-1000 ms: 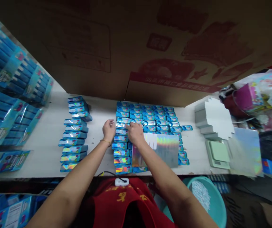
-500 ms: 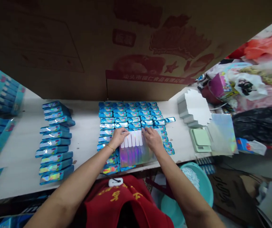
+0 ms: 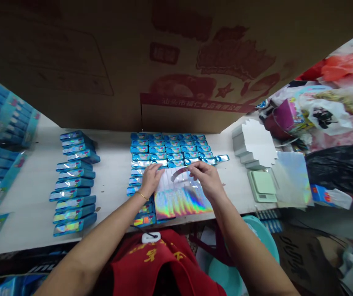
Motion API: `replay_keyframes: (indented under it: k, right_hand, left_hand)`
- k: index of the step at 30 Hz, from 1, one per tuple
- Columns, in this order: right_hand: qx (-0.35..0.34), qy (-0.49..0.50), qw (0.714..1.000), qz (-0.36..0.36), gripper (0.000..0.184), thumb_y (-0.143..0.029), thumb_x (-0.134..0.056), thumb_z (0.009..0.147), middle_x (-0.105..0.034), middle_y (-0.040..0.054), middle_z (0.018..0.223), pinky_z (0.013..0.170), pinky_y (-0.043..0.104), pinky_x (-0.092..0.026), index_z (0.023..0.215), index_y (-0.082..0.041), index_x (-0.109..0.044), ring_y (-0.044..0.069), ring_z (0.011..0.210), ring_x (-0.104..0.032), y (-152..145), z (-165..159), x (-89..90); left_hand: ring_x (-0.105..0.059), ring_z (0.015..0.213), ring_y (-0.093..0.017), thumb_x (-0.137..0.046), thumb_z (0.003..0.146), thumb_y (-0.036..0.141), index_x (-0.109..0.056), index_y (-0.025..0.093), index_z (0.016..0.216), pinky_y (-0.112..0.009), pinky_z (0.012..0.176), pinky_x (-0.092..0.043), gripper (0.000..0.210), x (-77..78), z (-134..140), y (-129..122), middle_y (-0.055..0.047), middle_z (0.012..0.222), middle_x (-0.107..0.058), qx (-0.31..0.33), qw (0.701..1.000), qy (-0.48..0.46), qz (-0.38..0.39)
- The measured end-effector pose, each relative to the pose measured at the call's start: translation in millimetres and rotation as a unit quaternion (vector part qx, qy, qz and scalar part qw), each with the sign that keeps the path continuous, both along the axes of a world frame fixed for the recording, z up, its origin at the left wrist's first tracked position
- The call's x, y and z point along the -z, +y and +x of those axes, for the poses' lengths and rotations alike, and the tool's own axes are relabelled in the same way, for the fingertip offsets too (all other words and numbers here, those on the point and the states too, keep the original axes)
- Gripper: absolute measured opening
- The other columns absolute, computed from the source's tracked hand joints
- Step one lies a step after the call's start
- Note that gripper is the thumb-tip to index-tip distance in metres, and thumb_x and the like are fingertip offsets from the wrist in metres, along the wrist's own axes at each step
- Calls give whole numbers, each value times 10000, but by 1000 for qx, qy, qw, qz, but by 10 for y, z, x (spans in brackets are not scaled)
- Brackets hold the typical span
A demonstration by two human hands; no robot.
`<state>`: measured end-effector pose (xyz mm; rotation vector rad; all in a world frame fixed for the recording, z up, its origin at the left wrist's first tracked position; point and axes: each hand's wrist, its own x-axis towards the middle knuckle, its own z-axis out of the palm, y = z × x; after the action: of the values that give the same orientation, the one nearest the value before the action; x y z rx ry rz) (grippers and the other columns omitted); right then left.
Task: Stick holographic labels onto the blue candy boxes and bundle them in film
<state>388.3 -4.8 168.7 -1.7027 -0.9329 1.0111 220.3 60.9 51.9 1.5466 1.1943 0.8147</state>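
Observation:
A shiny rainbow-silver sticker sheet (image 3: 179,203) lies over rows of small blue packs (image 3: 167,149) on the table. My left hand (image 3: 152,180) has its fingers closed at the sheet's upper left edge. Above the sheet, my right hand (image 3: 206,179) pinches the right end of a curved sticker strip (image 3: 178,173), which bends down to the left. Whether the strip's far end still touches the sheet, I cannot tell. The packs beneath the sheet are mostly hidden.
A large cardboard box (image 3: 102,107) stands behind the packs. More blue packs (image 3: 74,183) are lined up at left. On the right are stacked white cards (image 3: 254,142), a pale green scale (image 3: 261,185) and another shiny sheet (image 3: 290,176). A turquoise basin (image 3: 271,242) sits below the table edge.
My right hand has moved slightly right and now holds a curved strip up off the sheet. The left hand stays at the sheet's edge. The view has shifted a little.

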Motion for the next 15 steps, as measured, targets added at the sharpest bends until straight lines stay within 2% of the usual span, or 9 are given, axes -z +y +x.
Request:
replay_keyframes:
  k: [2,4,7,11,15]
  right_hand:
    - [34,82,996,-24,212,-381,-629,656,-519,-29,532,466,212,-333,640,-172,-594,86,489,-447,125,-80,127]
    - [53,141,988,-35,222,-382,-654,621,-520,-34,517,446,202,-307,636,-169,-595,76,467,-433,221,-178,267]
    - [67,204,975,-49,227,-365,-684,571,-539,-30,540,427,192,-286,643,-165,-604,77,475,-446,313,-353,435]
    - [76,232,968,-61,234,-359,-697,543,-517,-47,499,433,197,-291,656,-168,-621,78,457,-425,420,-646,646]
    - [89,156,984,-16,222,-365,-677,564,-595,-25,598,571,230,-391,667,-172,-640,112,581,-514,608,-981,925]
  left_hand:
    - [-527,1010,-209,-515,770,393,-658,225,934,-343,932,-345,275,-117,-81,-22,-54,1013,-636,-32,995,-81,-44]
    - [-549,973,-196,-463,800,432,-633,200,999,-335,892,-376,350,-228,-166,-48,-62,1006,-638,-35,979,-159,-124]
    - [-574,867,-165,-601,709,399,-603,174,1034,-299,809,-417,396,-326,-297,-66,-52,929,-644,-67,951,-214,-210]
    - [-563,716,-118,-678,623,334,-608,163,982,-261,704,-428,404,-303,-516,0,-13,788,-625,-142,935,-222,-237]
    - [-549,650,-104,-679,592,294,-590,137,941,-263,679,-416,393,-175,-775,186,3,707,-610,-192,932,-223,-211]
